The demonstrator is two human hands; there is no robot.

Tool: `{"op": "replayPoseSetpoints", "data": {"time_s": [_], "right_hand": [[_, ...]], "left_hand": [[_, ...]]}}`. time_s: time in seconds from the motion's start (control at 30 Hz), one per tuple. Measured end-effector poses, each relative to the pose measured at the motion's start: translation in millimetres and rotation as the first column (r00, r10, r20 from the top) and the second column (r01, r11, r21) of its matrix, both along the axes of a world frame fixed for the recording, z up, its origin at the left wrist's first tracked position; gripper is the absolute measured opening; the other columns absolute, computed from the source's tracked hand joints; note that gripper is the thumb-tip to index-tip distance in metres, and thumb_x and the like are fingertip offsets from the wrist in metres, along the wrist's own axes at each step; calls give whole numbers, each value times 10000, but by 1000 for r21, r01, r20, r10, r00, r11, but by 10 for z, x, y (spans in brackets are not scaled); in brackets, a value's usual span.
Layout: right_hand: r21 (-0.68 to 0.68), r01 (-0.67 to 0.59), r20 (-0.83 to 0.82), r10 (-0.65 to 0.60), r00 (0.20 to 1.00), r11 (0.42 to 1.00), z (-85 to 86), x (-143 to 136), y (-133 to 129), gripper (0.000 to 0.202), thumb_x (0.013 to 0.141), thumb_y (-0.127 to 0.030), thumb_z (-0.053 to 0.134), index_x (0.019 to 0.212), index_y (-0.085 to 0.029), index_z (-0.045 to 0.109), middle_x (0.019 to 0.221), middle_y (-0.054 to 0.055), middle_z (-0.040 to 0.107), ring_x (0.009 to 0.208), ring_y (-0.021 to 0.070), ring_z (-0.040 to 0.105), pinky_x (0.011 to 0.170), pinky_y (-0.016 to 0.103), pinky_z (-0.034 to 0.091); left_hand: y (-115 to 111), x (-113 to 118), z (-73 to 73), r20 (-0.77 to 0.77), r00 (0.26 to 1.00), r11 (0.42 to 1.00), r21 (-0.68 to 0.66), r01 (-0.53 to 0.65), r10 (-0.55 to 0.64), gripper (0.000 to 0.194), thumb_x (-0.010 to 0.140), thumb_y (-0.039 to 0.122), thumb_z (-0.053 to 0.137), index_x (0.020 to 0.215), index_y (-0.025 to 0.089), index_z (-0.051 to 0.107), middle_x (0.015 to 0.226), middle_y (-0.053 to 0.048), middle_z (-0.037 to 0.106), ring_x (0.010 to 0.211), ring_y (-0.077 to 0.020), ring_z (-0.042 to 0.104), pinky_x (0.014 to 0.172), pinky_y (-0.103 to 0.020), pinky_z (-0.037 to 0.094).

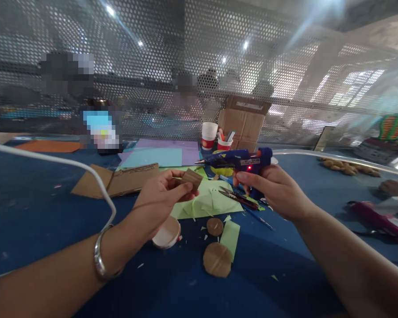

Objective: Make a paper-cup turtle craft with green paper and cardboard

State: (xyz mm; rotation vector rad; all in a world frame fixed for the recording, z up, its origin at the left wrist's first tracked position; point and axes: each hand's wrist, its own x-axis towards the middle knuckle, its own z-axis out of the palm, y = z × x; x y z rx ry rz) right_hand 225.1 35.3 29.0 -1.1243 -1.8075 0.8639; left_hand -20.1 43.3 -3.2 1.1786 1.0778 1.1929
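Cardboard piece (192,177), mid-frame, pinched by left hand (162,194); right hand (278,187) grips glue gun (230,159). Likely gluing; next move needs steady nozzle (200,162).

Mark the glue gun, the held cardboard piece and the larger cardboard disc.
Glue gun (232,159): head view, blue barrel.
Held cardboard piece (191,178): head view, visible face.
Larger cardboard disc (217,259): head view, middle of top.

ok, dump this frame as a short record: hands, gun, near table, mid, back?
left hand: holding cardboard piece
right hand: gripping glue gun
gun state: red light lit, nozzle toward left-hand side
near table: small disc, large disc
mid table: green paper, snips partly over it
left of paper: folded cardboard
back: white-and-red cups, box
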Motion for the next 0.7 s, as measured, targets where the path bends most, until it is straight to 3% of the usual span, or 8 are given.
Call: {"op": "replayPoseSetpoints", "data": {"time_s": [0.17,0.37,0.7], "right_hand": [[45,30,231,-40,972,999,-25,1,14,481,919,-565,596,653,-164,595,612,-14,497,574,108,404,530,257,345],[174,38,374,-102,922,984,-17,-32,17,532,940,-542,548,560,-187,440,646,-11,499,576,100,380,529,254,333],[232,35,433,-136,891,972,21,-62,-36,474,946,-518,547,605,-193,495,602,-26,478,572,110,400,537,250,354]], "left_hand": [[56,-35,-36,36,999,999,42,-18,17,278,741,233,819,935,150,636,877,-49,780,743,-156,738,734,-276,591],[57,-22,-39,31,999,997,70,-18,16,302,721,199,812,955,153,627,836,-47,790,714,-170,751,709,-291,607],[24,2,3,50,998,998,48,-34,32,231,784,219,762,950,182,606,831,-33,801,680,-169,761,694,-282,604]]}}
